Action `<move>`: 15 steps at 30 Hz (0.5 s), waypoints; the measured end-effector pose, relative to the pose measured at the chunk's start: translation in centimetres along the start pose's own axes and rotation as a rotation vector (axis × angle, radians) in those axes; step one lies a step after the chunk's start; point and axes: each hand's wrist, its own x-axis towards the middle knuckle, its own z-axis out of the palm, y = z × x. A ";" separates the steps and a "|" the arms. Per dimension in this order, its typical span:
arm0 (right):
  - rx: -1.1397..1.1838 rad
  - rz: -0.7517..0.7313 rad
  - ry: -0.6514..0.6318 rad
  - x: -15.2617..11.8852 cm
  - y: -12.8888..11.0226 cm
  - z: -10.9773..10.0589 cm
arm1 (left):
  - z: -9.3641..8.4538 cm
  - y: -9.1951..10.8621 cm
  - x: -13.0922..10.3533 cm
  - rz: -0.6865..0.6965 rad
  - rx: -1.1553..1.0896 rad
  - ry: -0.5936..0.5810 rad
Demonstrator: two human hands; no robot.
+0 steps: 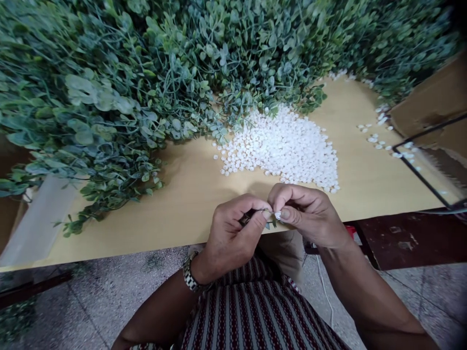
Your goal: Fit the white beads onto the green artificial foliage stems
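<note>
From where I stand, the left hand (pixel 235 231) pinches a thin sprig (pixel 274 223), and the right hand (pixel 312 214) grips a white bead (pixel 278 215) at its tip, over the table's (pixel 189 194) near edge. Beyond, a bead pile (pixel 288 148) touches heaped greenery (pixel 175 73).

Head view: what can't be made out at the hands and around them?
All in the head view:
Sprig: part hidden by the left hand.
White piece: too small for detail, partly covered by the right hand.
White pile: middle pieces blur together.
Greenery: cut off by the top edge.
Cardboard: cut off by the right edge.
</note>
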 end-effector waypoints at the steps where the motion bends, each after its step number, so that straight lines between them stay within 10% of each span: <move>1: 0.022 0.004 -0.001 -0.1 0.2 0.0 | 0.0 0.0 0.0 0.011 0.005 -0.005; 15: 0.096 -0.011 0.014 -0.5 1.6 -0.3 | 0.1 -0.2 0.0 0.129 0.161 -0.040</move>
